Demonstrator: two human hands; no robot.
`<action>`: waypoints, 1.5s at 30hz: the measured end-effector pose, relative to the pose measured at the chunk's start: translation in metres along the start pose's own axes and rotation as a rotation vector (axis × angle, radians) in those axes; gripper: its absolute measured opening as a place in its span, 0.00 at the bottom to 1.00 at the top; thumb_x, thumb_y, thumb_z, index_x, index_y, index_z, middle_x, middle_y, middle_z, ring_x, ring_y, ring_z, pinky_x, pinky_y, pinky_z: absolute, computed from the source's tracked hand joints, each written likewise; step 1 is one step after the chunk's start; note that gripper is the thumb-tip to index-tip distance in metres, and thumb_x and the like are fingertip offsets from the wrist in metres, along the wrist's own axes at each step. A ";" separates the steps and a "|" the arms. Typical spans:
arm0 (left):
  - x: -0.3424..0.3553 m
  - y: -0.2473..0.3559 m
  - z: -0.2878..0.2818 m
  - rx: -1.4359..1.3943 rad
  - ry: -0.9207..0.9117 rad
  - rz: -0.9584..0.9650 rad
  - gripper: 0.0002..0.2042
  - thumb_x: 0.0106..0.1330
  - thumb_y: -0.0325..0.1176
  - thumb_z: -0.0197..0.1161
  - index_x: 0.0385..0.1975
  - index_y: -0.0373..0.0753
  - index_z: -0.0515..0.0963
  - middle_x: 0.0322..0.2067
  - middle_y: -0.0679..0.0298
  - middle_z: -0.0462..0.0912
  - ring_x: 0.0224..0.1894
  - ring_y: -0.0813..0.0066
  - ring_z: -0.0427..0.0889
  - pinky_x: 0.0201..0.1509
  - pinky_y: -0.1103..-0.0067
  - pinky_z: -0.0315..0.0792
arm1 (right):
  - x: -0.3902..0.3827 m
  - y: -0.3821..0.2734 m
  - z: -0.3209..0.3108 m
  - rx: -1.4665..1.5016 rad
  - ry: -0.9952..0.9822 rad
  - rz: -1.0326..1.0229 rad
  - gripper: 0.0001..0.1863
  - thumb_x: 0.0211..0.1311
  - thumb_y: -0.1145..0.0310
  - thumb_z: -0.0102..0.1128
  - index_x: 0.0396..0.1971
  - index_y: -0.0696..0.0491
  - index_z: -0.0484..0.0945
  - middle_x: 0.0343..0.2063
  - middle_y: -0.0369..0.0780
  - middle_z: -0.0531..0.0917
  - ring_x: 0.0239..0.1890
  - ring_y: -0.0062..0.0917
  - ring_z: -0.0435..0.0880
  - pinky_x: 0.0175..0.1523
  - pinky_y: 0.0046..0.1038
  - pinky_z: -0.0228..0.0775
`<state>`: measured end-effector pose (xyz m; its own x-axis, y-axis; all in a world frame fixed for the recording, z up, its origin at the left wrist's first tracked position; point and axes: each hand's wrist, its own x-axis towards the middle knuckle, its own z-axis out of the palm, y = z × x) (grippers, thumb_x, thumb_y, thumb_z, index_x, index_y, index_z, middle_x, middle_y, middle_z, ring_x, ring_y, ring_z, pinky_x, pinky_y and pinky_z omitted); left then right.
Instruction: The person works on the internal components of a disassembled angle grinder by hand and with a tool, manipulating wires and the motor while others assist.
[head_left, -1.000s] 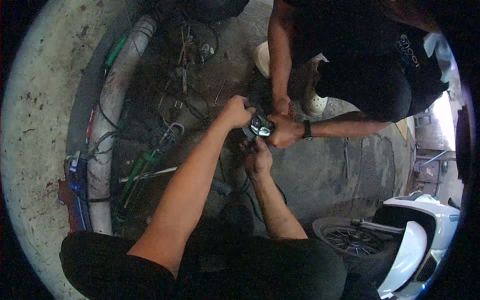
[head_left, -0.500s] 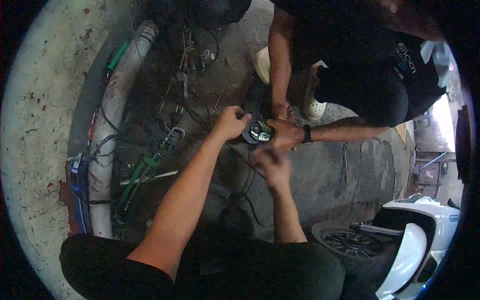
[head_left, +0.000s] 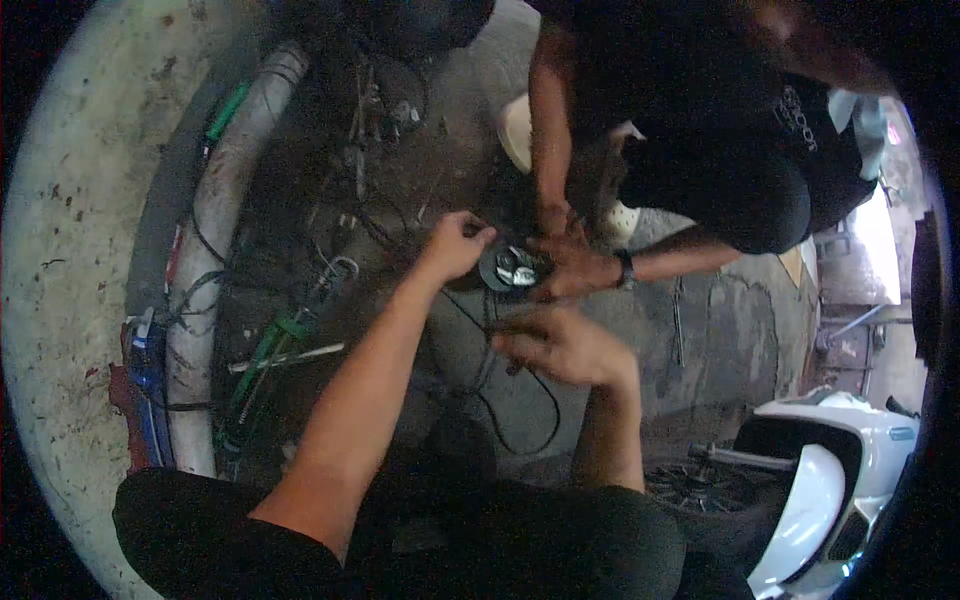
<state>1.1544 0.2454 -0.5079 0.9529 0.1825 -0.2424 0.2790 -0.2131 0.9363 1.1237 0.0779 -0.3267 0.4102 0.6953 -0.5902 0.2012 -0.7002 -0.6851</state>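
A dark round part (head_left: 492,268) with a shiny metal piece (head_left: 515,272) in its middle sits low over the floor. My left hand (head_left: 458,246) is right at its left side, thumb and fingers pinched together; what they hold, if anything, is hidden. Nearer to me, just below the part, my right hand (head_left: 575,345) has its fingers bent in toward the left, slightly blurred, over a thin black cable (head_left: 555,400). I cannot make out what is in them. From the far side, a co-worker's hands (head_left: 580,268) rest against the part's right edge.
A pale thick pipe (head_left: 215,210) runs along the left, with cables over it. Green-handled tools (head_left: 265,365) and a blue tool (head_left: 150,365) lie near it. A white motorbike (head_left: 810,500) stands at the lower right; a thin rod (head_left: 679,320) lies on the floor.
My right hand has drawn back from the round part, toward me and slightly right. My left hand stays beside the part, as do the co-worker's hands.
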 end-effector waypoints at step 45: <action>-0.015 0.008 0.013 0.095 -0.009 0.039 0.16 0.57 0.38 0.61 0.37 0.30 0.77 0.30 0.50 0.81 0.28 0.61 0.81 0.35 0.70 0.74 | 0.093 0.088 -0.040 -0.833 0.356 -0.287 0.20 0.42 0.60 0.65 0.33 0.57 0.75 0.33 0.47 0.77 0.38 0.42 0.75 0.41 0.39 0.68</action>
<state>1.1444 0.2283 -0.5002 0.9642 0.1632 -0.2089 0.2511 -0.3097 0.9171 1.2149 0.0744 -0.4244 0.4658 0.8647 -0.1881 0.8498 -0.4963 -0.1772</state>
